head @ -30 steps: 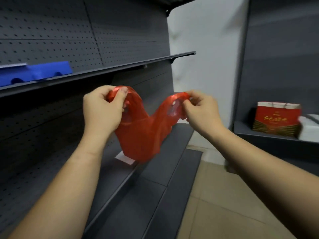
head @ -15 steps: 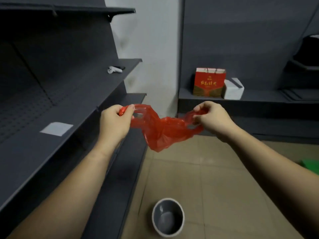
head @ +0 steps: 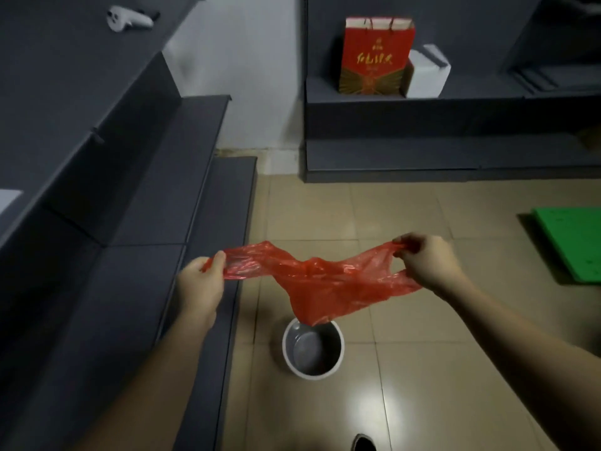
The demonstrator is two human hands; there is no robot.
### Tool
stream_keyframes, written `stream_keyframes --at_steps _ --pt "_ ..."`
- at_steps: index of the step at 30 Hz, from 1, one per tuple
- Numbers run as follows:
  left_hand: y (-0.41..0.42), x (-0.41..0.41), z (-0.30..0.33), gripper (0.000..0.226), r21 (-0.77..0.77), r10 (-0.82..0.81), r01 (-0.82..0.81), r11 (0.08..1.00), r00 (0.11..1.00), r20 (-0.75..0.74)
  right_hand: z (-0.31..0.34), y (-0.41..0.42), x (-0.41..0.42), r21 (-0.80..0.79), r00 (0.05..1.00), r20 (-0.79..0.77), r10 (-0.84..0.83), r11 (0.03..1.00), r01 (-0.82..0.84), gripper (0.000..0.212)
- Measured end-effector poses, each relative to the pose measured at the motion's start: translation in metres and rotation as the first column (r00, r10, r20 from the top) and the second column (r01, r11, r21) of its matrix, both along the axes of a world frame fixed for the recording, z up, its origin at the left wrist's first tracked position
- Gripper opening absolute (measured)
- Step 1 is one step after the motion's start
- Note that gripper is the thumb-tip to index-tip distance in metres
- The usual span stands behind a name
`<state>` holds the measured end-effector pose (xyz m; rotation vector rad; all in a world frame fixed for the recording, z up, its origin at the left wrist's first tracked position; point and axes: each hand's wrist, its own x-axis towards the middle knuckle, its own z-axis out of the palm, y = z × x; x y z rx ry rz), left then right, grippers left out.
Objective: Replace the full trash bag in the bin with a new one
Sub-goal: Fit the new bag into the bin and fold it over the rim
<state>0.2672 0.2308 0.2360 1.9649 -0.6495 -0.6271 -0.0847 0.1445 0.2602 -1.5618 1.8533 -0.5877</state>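
A thin red plastic bag (head: 325, 281) is stretched between my two hands above the floor. My left hand (head: 200, 284) pinches its left handle, and my right hand (head: 426, 262) grips the right handle. The bag's bottom tip hangs down just over the far rim of a small round bin (head: 313, 351). The bin stands on the tiled floor, white outside and grey inside, with no liner visible in it.
Dark grey shelving (head: 113, 190) runs along the left, its base close beside the bin. A second grey shelf unit at the back holds a red gift bag (head: 377, 55) and a white box (head: 427, 71). A green board (head: 572, 242) lies on the floor at right.
My view has tilted down from the shelves to the floor and the bin. Both hands have moved apart and lower, spreading the bag wider above the bin.
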Motion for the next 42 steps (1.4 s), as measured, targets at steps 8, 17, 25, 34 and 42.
stream_keyframes --at_steps 8,17,25,34,42 --pt "0.007 -0.018 -0.142 0.026 0.124 -0.197 0.205 0.971 0.978 -0.074 -0.14 0.016 0.028 0.11 0.997 0.045 0.063 0.992 -0.068 0.032" --pt "0.01 -0.022 -0.328 0.026 0.233 -0.197 0.198 0.952 0.98 -0.027 -0.338 0.01 0.022 0.208 0.995 -0.021 0.099 0.974 -0.092 0.032" --pt "-0.001 -0.022 -0.47 0.033 0.301 -0.251 0.232 0.925 0.968 0.025 -0.487 -0.003 0.014 0.195 0.983 -0.064 0.173 0.968 -0.158 0.028" --pt "-0.009 -0.028 -0.562 0.042 0.319 -0.325 0.265 0.91 0.934 0.15 -0.585 0.002 0.015 0.09 0.952 -0.12 0.281 0.958 -0.272 0.047" --pt "0.001 -0.035 -0.545 0.056 0.272 -0.526 0.483 0.832 0.532 0.664 -0.566 0.034 0.025 -0.2 0.694 -0.519 0.5 0.718 -0.667 0.055"
